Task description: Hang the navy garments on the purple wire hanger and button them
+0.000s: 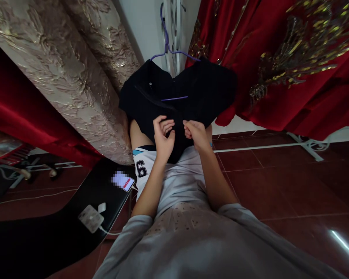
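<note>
A dark garment with an open neck hangs on a purple hanger and drapes down over my lap. The hanger's lower bar shows through the neck opening. My left hand is over the front of the garment, its fingers loosely curved and the thumb apart, with nothing visible in it. Beside it, my right hand is closed, thumb and forefinger pinched together against the dark cloth. Whatever is between those fingertips is too small and dark to make out.
Pale textured fabric hangs at left. Red cloth with gold sequins hangs at right above a white rack foot. On a black bench lie a phone, a power bank with a cable, and a small white case.
</note>
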Demonstrator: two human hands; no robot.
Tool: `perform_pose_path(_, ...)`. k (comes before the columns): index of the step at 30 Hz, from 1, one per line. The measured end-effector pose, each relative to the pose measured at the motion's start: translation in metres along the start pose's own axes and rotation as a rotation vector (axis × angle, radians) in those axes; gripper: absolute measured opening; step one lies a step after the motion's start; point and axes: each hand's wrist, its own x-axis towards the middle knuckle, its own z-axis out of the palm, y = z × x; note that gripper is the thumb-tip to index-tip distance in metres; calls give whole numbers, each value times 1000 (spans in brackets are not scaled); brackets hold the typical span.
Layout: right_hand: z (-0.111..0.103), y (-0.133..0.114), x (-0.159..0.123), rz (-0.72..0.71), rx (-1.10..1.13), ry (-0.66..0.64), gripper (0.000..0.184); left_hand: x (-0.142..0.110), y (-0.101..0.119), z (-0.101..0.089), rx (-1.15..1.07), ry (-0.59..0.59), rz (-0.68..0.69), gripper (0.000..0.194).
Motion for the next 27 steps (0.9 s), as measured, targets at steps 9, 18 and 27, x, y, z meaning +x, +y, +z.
perform_pose_path(9,12,-41,23,-42,-235,-88,22,-1,-53,8,168,-62,-145,17)
perform_pose_path(18,49,-107,63,-485,-149,48,50,25,-53,20,464,-457,-124,24)
perform_pose_path(27,39,-116,65,-506,-204,-38,30,138,60,-7,396,-111,543,19)
